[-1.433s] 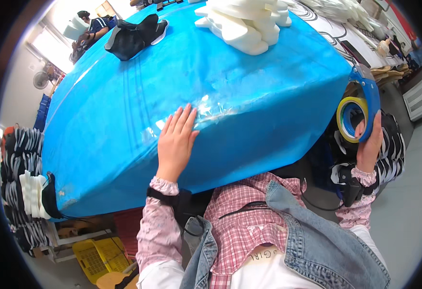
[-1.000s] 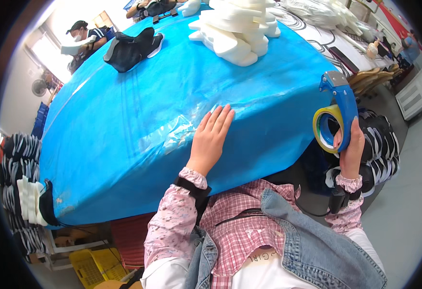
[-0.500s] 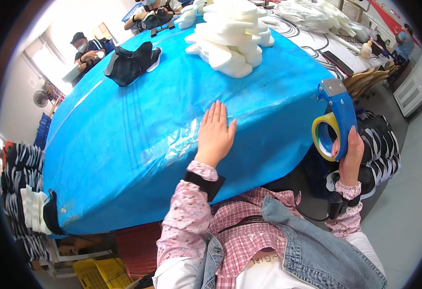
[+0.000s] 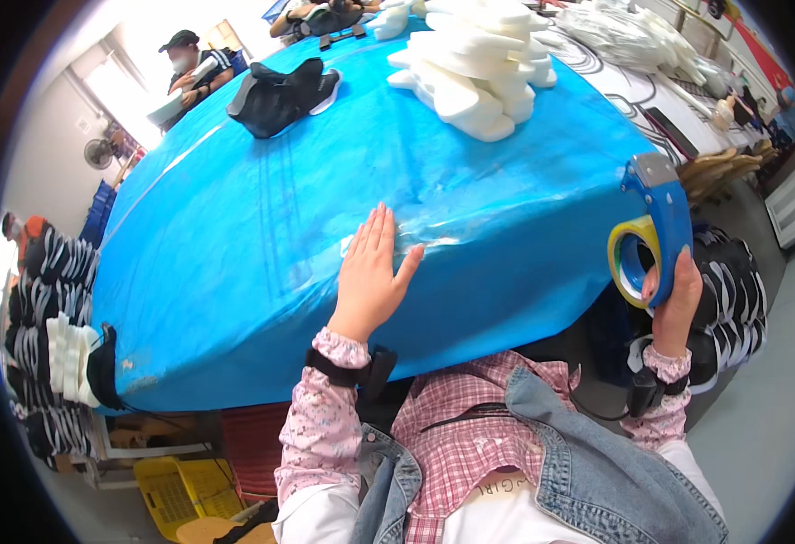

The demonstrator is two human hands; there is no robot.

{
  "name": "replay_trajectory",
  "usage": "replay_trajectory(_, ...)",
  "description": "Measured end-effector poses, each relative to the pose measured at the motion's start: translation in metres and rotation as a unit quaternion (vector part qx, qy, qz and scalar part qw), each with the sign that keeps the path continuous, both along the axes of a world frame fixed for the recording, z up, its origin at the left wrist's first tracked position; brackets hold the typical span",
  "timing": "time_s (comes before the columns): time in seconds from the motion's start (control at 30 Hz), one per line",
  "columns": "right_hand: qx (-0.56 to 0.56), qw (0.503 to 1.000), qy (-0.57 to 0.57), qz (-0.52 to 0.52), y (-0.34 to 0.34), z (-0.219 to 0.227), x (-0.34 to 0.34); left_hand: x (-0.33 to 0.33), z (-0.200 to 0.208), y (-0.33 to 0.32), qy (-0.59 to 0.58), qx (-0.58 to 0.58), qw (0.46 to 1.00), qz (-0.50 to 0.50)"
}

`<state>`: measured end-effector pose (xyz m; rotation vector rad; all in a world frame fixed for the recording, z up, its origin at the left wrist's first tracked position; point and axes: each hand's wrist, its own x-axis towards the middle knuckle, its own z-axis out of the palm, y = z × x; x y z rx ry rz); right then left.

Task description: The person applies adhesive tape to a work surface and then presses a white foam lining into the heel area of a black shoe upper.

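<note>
My left hand [image 4: 370, 276] lies flat on the blue table cover [image 4: 506, 204], its fingers stretched out and the thumb apart. Shiny clear tape [image 4: 434, 234] runs along the table's front edge beside that hand. My right hand [image 4: 674, 299] grips a blue tape dispenser [image 4: 668, 213] with a roll of yellowish tape [image 4: 622, 263] on it. The dispenser is held upright off the table's right corner, its metal head at the top. Farther back on the cover lie a black shoe upper [image 4: 275, 100] and a heap of white foam shoe-shaped pieces [image 4: 475, 68].
Stacks of black and white shoe parts stand at the left [image 4: 48, 317] and at the right [image 4: 728, 299]. A yellow crate [image 4: 175, 494] sits low at the left. Two people work beyond the table. A white patterned table [image 4: 588, 54] with plastic bags adjoins at the back right.
My left hand has slid left along the table's front edge, still flat. My right hand still holds the tape dispenser. The view has shifted slightly.
</note>
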<state>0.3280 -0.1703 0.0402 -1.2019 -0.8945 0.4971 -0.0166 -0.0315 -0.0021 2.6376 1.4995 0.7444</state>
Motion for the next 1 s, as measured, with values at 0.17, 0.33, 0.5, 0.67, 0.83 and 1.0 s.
replay_trajectory(0.17, -0.017, 0.999, -0.042, -0.009, -0.003, -0.004, 0.001, -0.06, -0.015, -0.002, 0.041, -0.002, 0.992, 0.119)
replay_trajectory(0.33, -0.028, 0.999, -0.034, -0.017, 0.001, -0.006, 0.003, -0.11, -0.006, 0.044, -0.023, 0.048, 0.995, 0.09)
replay_trajectory(0.5, -0.027, 0.999, -0.02, -0.005, 0.008, -0.002, -0.003, -0.108, -0.007, 0.066, 0.05, 0.136, 0.983, 0.113)
replay_trajectory(0.67, -0.001, 1.0, -0.011, 0.023, 0.006, -0.005, -0.007, -0.097, -0.001, 0.072, 0.094, 0.005, 0.991, 0.094)
replay_trajectory(0.83, -0.011, 0.999, -0.024, 0.041, 0.007, -0.006, -0.001, -0.094, -0.007, 0.075, 0.104, -0.011, 0.993, 0.046)
replay_trajectory(1.0, -0.006, 0.999, 0.007, 0.043, 0.007, -0.013, 0.006, 0.001, 0.023, 0.057, 0.057, 0.014, 0.995, -0.079)
